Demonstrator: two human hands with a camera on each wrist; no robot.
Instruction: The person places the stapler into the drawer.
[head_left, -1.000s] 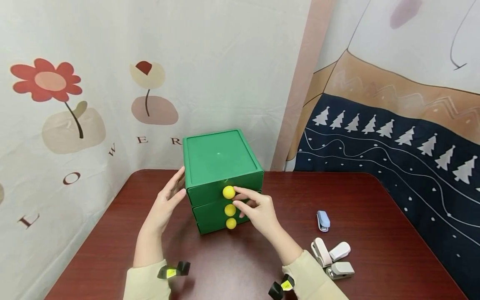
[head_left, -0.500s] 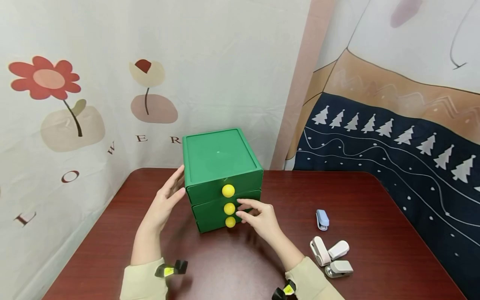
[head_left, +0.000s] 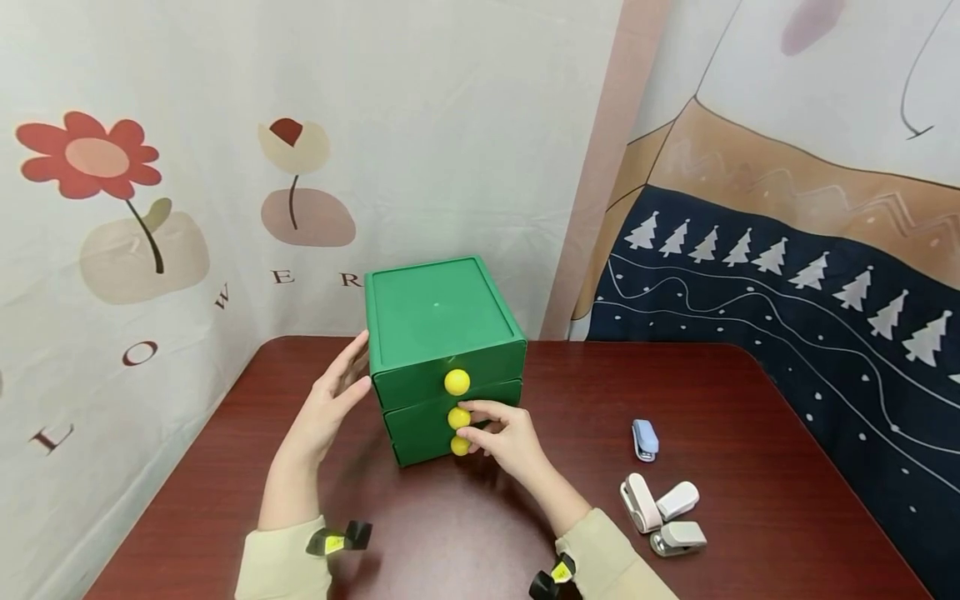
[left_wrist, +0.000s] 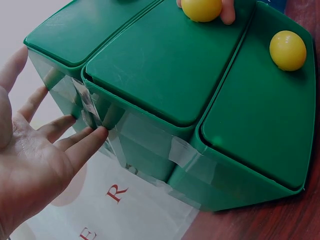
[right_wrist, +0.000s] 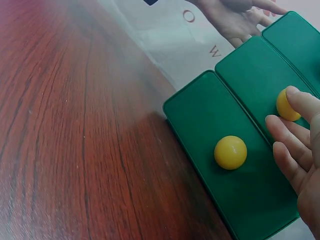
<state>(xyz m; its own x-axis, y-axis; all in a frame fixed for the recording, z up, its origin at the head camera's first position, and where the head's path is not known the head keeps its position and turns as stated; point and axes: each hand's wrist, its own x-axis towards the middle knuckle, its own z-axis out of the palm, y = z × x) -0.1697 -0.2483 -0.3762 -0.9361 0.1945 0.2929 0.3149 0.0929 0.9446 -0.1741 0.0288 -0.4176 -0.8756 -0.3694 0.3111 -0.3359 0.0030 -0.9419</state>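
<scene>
At the centre of the head view a green drawer box (head_left: 442, 350) stands on a dark red-brown table (head_left: 750, 417), with its back towards a pale cloth (head_left: 187, 208) printed with flowers. The box has three drawers stacked one above another, each with one yellow ball knob: the top knob (head_left: 457, 382), the middle knob (head_left: 459, 417) and the bottom knob (head_left: 460, 446), three knobs in all, lined up down the middle of the front. All three drawers sit flush with the front. The left hand (head_left: 330, 408) lies against the left side of the box, its fingers (left_wrist: 82, 145) straight and spread, their tips touching the clear side wall, gripping nothing. The right hand (head_left: 506, 437) is at the front, just right of the knob column; its fingers (right_wrist: 295, 150) are loosely curled, and in the right wrist view one fingertip touches the middle knob from above while the others lie beside it, with the bottom knob apart from them in the lower middle of that frame. Whether the thumb closes on the knob's far side cannot be told. Towards the lower right of the head view four small staplers lie on the table: one blue stapler (head_left: 645, 439) by itself, and below it a cluster of three white staplers (head_left: 663, 515) touching each other.
</scene>
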